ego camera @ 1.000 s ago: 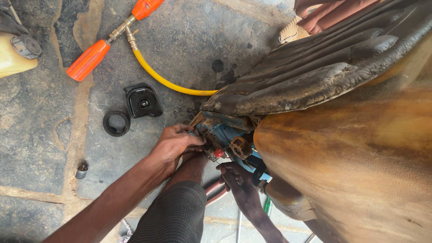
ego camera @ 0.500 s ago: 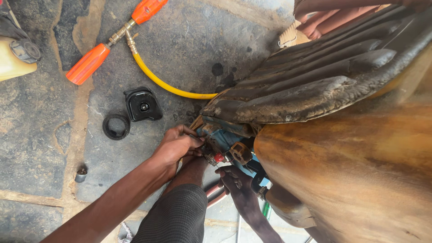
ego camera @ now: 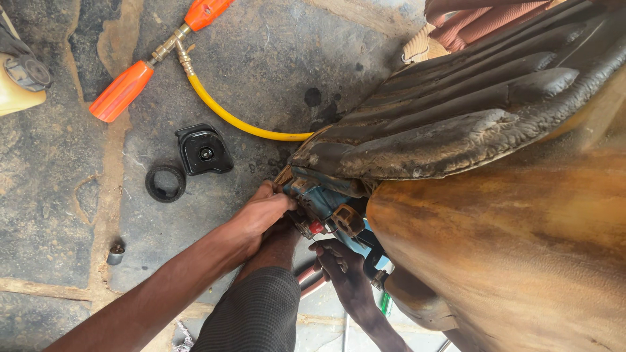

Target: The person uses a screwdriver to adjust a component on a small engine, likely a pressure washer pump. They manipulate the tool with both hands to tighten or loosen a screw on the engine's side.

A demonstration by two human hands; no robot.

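**Both hands jammed under the seat, working on the blue part**

Going L to R. Far left edge there's a yellow jug (ego camera: pixel 14 88) w/ a grey cap, parked well out of the way. Next an orange-handled sprayer (ego camera: pixel 124 90) w/ brass fittings and a yellow hose (ego camera: pixel 228 117) that curves off and disappears under the seat. Below that a black rubber ring (ego camera: pixel 165 183) lying flat on the stone floor (ego camera: pixel 59 215), and just beside it a black cap-like part (ego camera: pixel 203 150) – both set down near the work, prob so they stay in reach. Small metal socket-ish bit (ego camera: pixel 116 253) sits alone lower left.

Left hand (ego camera: pixel 257 218) comes in from bottom left, fingers curled and pressed against the blue metal part (ego camera: pixel 323 199) tucked under the front edge of the cracked black seat (ego camera: pixel 456 111); can't tell if it's actually gripping anything, tips are hidden. Looks like it's bracing there. Right hand (ego camera: pixel 342 270) is lower, reaching up from below, fingers bent around the underside near a little red bit (ego camera: pixel 315 227) – grip hidden too, tbh. A knee in dark ribbed fabric (ego camera: pixel 254 313) sits between the arms. Big rusty-brown tank (ego camera: pixel 508 254) fills the right side.
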